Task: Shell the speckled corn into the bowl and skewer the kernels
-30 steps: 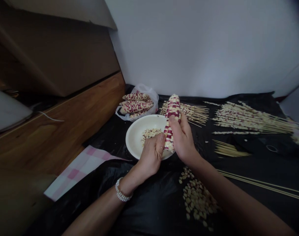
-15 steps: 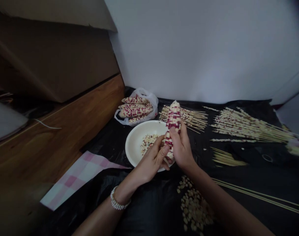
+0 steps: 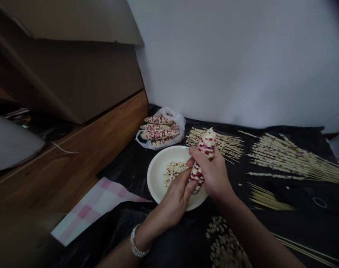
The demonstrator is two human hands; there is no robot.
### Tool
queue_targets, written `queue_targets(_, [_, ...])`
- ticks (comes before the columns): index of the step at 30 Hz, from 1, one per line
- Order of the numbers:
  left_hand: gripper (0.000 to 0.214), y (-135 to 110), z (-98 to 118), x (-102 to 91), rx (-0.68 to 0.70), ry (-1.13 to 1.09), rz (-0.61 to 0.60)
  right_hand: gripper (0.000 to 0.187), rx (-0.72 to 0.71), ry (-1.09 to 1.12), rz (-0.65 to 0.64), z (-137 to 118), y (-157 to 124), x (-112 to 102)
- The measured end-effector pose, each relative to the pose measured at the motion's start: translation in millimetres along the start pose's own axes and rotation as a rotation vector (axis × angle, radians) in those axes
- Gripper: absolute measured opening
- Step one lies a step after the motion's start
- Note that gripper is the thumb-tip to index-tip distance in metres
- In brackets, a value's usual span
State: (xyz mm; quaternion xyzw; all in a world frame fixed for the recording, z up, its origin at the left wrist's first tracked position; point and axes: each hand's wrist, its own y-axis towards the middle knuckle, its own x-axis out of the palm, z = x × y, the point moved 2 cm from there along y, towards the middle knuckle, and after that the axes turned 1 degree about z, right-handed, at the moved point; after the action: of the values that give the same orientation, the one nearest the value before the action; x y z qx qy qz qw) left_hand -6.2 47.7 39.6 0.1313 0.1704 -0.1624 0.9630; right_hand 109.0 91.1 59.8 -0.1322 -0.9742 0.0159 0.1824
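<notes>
A corn cob (image 3: pixel 204 149) with white and purple kernels is held tilted over a white bowl (image 3: pixel 158 175). My right hand (image 3: pixel 212 173) is wrapped round the cob's middle. My left hand (image 3: pixel 177 199), with a bead bracelet on the wrist, has its fingers curled and its thumb pressed against the cob's lower end. Loose kernels (image 3: pixel 172 170) lie in the bowl.
A plastic bag of several cobs (image 3: pixel 160 128) lies behind the bowl. Kernel-laden skewers (image 3: pixel 286 156) and bare sticks (image 3: pixel 267 193) are spread on the black sheet at right. A kernel pile (image 3: pixel 223 243) lies near my right forearm. A pink checked cloth (image 3: pixel 94 203) lies left, by a wooden ledge.
The cob has tipped further to the right and lower over the bowl. My right hand has shifted its grip up round it. The view has dropped slightly.
</notes>
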Motion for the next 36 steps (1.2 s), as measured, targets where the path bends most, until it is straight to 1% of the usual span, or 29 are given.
queue_targets(2, [0.040, 0.9, -2.0, -2.1, -0.030, -0.064, 0.010, 0.033, 0.016, -0.007, -0.012, -0.5, -1.6, 4.3])
queue_targets(4, [0.038, 1.8, -3.0, -3.6, -0.060, -0.128, 0.033, 0.029, 0.004, -0.005, -0.010, -0.7, -2.9, 7.0])
queue_targets(9, [0.035, 3.8, -0.4, -2.2, -0.095, -0.229, 0.147, 0.026, -0.137, -0.029, 0.065, 0.1, -3.9, 9.4])
queue_targets(12, [0.040, 3.8, 0.2, 2.7, -0.138, -0.249, 0.176, 0.027, -0.118, -0.003, 0.069, 4.0, -3.1, 9.2])
queue_targets(16, [0.045, 3.2, -3.3, 12.2, -0.227, -0.344, 0.183, 0.028, -0.105, -0.003, 0.082, 7.1, -3.5, 6.1])
queue_targets(20, [0.046, 4.2, -8.1, 17.4, -0.334, -0.470, 0.213, 0.030, -0.142, -0.110, 0.038, 4.5, -7.2, 6.2])
queue_targets(22, [0.044, 5.1, -8.0, 16.2, -0.336, -0.496, 0.233, 0.033, -0.143, -0.140, 0.005, 2.6, -7.7, 7.6])
queue_targets(23, [0.043, 5.6, -7.3, 14.9, -0.323, -0.492, 0.226, 0.034, -0.122, -0.123, -0.007, 2.1, -6.9, 8.2])
queue_targets(25, [0.042, 6.3, -5.7, 11.5, -0.297, -0.471, 0.186, 0.032, -0.035, -0.034, -0.024, 2.4, -3.5, 8.5])
queue_targets(27, [0.046, 6.3, -5.3, 7.5, -0.288, -0.441, 0.139, 0.028, 0.057, 0.069, -0.035, 3.1, 1.1, 7.5])
queue_targets(29, [0.054, 6.1, -5.7, 3.9, -0.269, -0.393, 0.075, 0.028, 0.104, 0.137, -0.040, 3.5, 5.2, 5.2])
queue_targets(30, [0.054, 6.1, -5.5, 2.5, -0.238, -0.351, 0.042, 0.028, 0.109, 0.154, -0.041, 3.5, 6.7, 3.9])
queue_targets(32, [0.045, 6.4, -4.9, 0.5, -0.170, -0.240, 0.006, 0.028, 0.097, 0.150, -0.039, 3.9, 8.0, 1.8])
queue_targets(34, [0.035, 7.1, -4.8, -0.5, -0.141, -0.158, 0.035, 0.027, 0.075, 0.116, -0.031, 5.2, 7.5, 1.0])
queue_targets(36, [0.033, 8.1, -6.0, 0.3, -0.171, -0.174, 0.065, 0.026, 0.048, 0.072, -0.013, 6.7, 6.3, 1.5])
